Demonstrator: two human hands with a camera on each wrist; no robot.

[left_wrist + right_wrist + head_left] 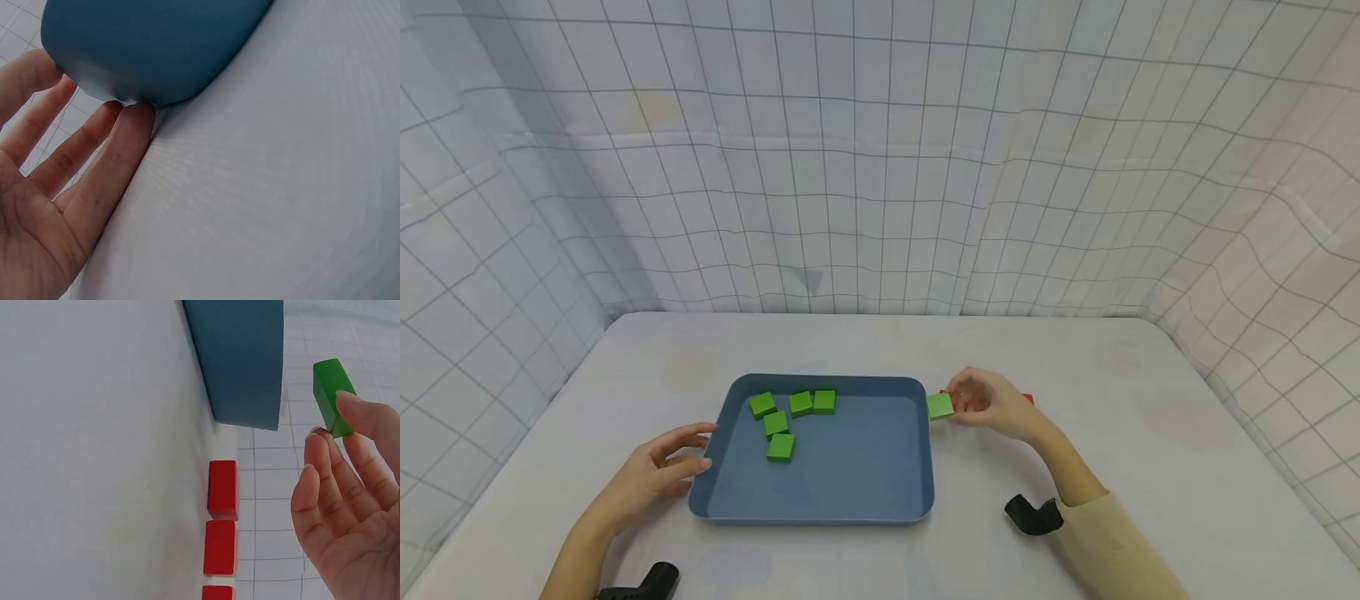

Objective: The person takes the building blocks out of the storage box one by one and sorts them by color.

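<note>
Head view, from the near edge: a black device (643,583) sits at the left wrist, partly cut off by the bottom of the frame, and a pale yellow sleeve (1112,546) covers the right forearm, with a second black device (1033,516) beside its cuff. A little farther in, the left hand (658,467) has its fingers loosely bent, gripping nothing; the fingertips touch the outer left wall of a blue-grey tray (857,492), and the left wrist view shows that contact close up.

Inside the tray, toward its left side, lie five green blocks (781,448). The nearest meets a second just behind it; a third lies beyond that one to the left, and the other two stand side by side toward the far wall.

At the tray's right rim, the right hand (992,404) pinches a green block (939,407) between thumb and fingers. The right wrist view shows this block held up off the white table (1120,450) — tilted, and apart from the tray wall. Red blocks (220,547) stand in a row on the table near that wall; three show, the last cut by the frame edge, and from the head they are mostly hidden behind the hand. Past the table's far edge hangs a white gridded cloth (880,183).
</note>
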